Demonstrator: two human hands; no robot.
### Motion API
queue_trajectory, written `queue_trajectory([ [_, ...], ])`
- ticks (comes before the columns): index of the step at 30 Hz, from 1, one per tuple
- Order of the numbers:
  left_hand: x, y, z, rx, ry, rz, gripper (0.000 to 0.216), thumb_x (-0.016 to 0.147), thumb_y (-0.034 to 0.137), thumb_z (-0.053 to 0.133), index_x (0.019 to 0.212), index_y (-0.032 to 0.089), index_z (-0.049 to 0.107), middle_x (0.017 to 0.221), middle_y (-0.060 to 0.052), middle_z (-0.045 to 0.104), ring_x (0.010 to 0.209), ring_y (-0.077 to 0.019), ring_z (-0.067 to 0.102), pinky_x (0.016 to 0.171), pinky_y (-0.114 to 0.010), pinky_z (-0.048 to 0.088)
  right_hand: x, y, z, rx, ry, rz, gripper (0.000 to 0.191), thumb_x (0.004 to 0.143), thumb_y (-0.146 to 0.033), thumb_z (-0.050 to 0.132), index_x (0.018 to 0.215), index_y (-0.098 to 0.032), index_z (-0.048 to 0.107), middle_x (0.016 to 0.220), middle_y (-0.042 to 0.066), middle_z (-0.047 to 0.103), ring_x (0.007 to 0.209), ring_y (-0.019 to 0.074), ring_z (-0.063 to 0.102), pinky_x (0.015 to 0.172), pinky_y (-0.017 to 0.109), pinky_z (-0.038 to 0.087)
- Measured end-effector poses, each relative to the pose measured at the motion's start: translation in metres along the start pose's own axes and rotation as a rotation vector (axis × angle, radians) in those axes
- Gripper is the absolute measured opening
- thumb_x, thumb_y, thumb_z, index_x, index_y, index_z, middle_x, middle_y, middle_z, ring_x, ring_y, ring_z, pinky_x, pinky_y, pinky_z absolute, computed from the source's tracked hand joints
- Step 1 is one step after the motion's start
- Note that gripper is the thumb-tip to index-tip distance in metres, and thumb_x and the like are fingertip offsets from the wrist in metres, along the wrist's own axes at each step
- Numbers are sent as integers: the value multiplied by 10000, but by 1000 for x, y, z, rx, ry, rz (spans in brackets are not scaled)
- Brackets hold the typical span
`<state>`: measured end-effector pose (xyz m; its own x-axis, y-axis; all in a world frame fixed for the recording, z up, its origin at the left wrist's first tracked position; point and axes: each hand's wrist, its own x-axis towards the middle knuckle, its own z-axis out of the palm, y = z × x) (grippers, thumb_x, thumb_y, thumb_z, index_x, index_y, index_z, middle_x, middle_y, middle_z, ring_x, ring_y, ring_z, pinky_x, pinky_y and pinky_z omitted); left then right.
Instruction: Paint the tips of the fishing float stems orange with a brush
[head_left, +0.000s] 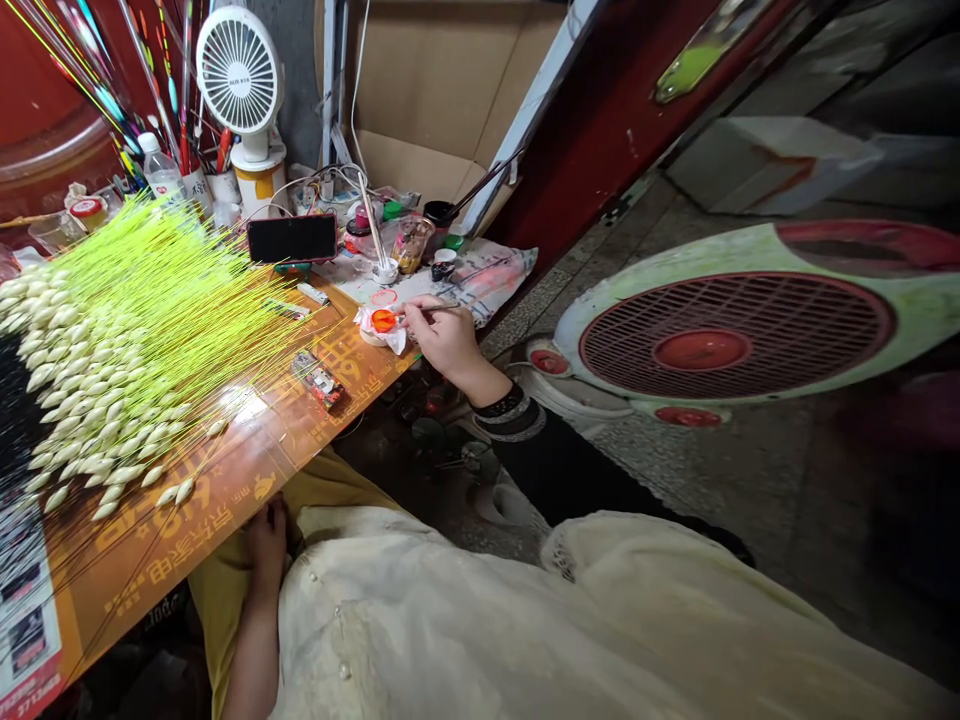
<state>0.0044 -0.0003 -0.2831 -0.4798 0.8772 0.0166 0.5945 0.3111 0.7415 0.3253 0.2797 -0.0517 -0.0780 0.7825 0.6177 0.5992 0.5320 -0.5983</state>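
A seated person's right hand [442,335] pinches a thin paintbrush [431,312] like a pen, the grip closed on its handle. The brush tip touches a glossy blob of orange paint [384,320] on a crumpled white tissue [391,340], near the right edge of an orange printed tabletop [180,530]. The left hand [266,545] rests below the near edge, on mustard trousers [217,590]; it looks loosely curled, but its grip cannot be told for certain.

Covering the left half of the tabletop, many white teardrop-bodied fishing floats [90,380] lie side by side in overlapping rows, their long neon yellow-green stems [187,280] fanning toward the far edge. Whether any stems have been painted orange cannot be told at this size; no orange shows on them, so the whole batch appears to remain laid out.

At the far left corner, striped slender floats [97,90] stand bundled upright beside a small white fan [240,75]. A phone [292,238], a glass jar [412,245] and paint-stained paper [480,275] sit along the far edge. A large floor fan [735,335] stands to the right.
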Motion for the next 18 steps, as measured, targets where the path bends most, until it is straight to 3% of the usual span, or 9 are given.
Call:
queue_trajectory([
  [5, 0, -3, 1, -9, -2, 5, 292, 893, 397, 505, 1000, 228, 718, 1034, -87, 765, 1018, -262, 713, 954, -428, 564, -1, -2, -1, 3, -8, 14, 338, 955, -451, 517, 782, -234, 710, 694, 32, 729, 656, 200, 668, 668, 323, 510],
  [10, 0, -6, 1, -24, -1, 22, 360, 897, 459, 476, 1009, 216, 716, 1065, -99, 764, 1051, -268, 705, 980, -435, 552, -12, -5, -7, 108, 11, 52, 325, 964, -437, 520, 866, -215, 737, 757, 47, 749, 671, 199, 690, 676, 327, 533],
  [18, -3, -4, -2, -50, 16, 41, 386, 891, 490, 466, 993, 212, 713, 1041, -86, 770, 1019, -261, 713, 965, -442, 557, -29, -10, -21, 118, -56, 79, 281, 948, -388, 545, 975, -214, 763, 876, 52, 775, 844, 205, 729, 749, 309, 571],
])
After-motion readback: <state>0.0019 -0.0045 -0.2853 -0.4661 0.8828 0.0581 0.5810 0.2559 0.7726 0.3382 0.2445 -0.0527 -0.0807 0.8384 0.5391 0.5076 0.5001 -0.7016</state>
